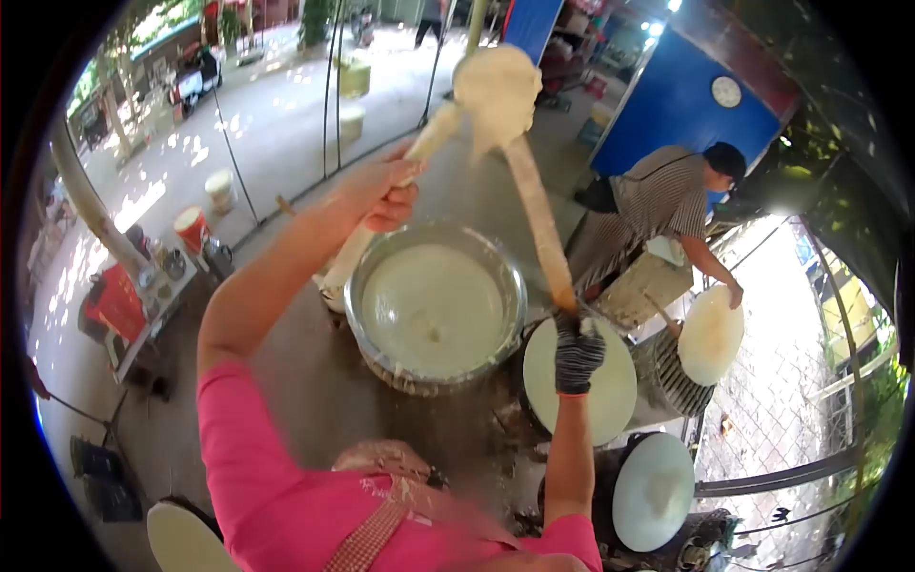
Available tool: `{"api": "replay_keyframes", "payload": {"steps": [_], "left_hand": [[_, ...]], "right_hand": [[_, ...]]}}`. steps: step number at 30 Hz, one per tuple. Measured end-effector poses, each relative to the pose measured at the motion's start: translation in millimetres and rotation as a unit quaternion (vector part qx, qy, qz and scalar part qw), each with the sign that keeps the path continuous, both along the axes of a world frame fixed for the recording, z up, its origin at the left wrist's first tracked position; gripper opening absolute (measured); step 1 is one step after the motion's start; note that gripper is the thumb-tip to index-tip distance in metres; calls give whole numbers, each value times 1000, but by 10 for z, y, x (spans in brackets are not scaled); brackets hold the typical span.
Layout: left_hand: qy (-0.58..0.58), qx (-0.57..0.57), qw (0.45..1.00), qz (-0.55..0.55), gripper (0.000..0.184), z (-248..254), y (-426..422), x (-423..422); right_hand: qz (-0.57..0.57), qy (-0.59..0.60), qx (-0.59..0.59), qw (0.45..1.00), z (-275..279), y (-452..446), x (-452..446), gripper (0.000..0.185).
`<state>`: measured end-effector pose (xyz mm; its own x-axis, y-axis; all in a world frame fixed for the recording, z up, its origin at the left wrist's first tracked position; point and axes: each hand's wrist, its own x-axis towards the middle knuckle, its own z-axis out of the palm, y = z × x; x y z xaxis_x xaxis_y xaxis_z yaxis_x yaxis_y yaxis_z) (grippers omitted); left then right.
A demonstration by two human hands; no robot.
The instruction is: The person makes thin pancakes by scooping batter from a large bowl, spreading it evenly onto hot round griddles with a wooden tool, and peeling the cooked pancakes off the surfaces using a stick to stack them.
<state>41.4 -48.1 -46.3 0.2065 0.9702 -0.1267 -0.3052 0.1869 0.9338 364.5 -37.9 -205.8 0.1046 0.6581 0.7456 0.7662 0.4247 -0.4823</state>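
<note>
My right hand (579, 358), in a dark striped glove, is closed round the wooden handle of a long ladle (537, 214). Its round head, thickly coated with pale batter, is raised at the top of the view. My bare left hand (388, 195) grips a batter-coated stick (437, 132), whose upper end meets the ladle's head. Below my left hand stands a wide metal pot (437, 383) holding pale liquid batter (419, 296). Beneath my gloved hand is a round cooking top (615, 405) with a pale surface; whether they touch, I cannot tell.
Another round pale top (654, 491) is at the lower right. A co-worker (658, 195) leans over at the right, holding a large round pale sheet (712, 338) above a ribbed drum (667, 372). A side table (157, 310) and a red bucket (193, 227) stand at the left.
</note>
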Motion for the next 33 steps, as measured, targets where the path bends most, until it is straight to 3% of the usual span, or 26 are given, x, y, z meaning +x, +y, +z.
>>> {"api": "replay_keyframes", "payload": {"steps": [2, 5, 7, 9, 11, 13, 15, 16, 18, 19, 20, 21, 22, 24, 25, 26, 27, 29, 30, 32, 33], "left_hand": [[79, 101, 991, 45, 34, 338, -118, -75], [94, 82, 992, 29, 36, -47, -12, -347], [12, -52, 998, -31, 26, -763, -50, -492], [-137, -307, 933, -127, 12, -1450, -6, -619], [-198, -383, 896, -103, 14, -1637, -141, -514], [-250, -476, 834, -126, 21, -1586, -148, -287], [-98, -329, 922, -179, 20, -1353, -229, 51], [-26, -258, 948, -184, 20, -1221, -324, 289], [37, -188, 964, -184, 27, -1226, -511, 924], [47, -188, 957, -214, 33, -1420, -488, 1146], [-146, -297, 860, -388, 38, -1841, -308, 1254], [-180, -398, 806, -399, 35, -2119, -329, 1472], [-296, -559, 670, -389, 34, -2080, -518, 1802], [-292, -601, 689, -281, 27, -2219, -987, 2314], [-269, -626, 672, -289, 25, -2433, -1175, 2606], [-279, -663, 613, -326, 25, -2687, -1375, 2916], [-286, -692, 559, -355, 26, -2891, -1526, 3181], [-294, -735, 467, -393, 27, -2898, -1936, 3855], [-297, -714, 466, -429, 28, -2900, -2105, 4173], [-330, -671, 456, -483, 31, -2893, -2268, 4760], [-304, -631, 487, -522, 29, -2713, -2349, 5051]], "right_hand": [[21, 62, -6, 998, 347, -118, -93, 14], [150, 190, -94, 966, -444, -94, -93, 16], [180, 189, -154, 953, -943, -416, -210, 16], [150, 112, -226, 956, -1680, -757, -194, 14], [76, -81, -333, 937, -2199, -1219, 114, 16], [75, 195, -389, 897, -2177, -1704, 341, 20], [72, 501, -293, 811, -2316, -2106, 655, 22], [99, 684, -278, 667, -1944, -2233, 656, 21], [195, 720, -270, 609, -1400, -2494, 771, 21], [149, 648, -275, 694, -1508, -2729, 830, 20], [87, 563, -284, 771, -1617, -2969, 899, 19], [15, 477, -292, 829, -1725, -3216, 973, 20], [-56, 444, -356, 820, -1758, -3557, 1011, 20], [-157, 379, -495, 766, -1837, -4189, 983, 22], [-203, 350, -524, 750, -1711, -4525, 1059, 22], [-246, 321, -552, 729, -1582, -4864, 1124, 22], [-295, 306, -535, 730, -1381, -5246, 1113, 22], [-369, 262, -286, 845, -2488, -6109, 1176, 24], [-405, 243, -365, 803, -2300, -6358, 1292, 24], [-491, 100, -494, 710, -2492, -6869, 1616, 26], [-534, -21, -532, 657, -2888, -7092, 1846, 27]]}}
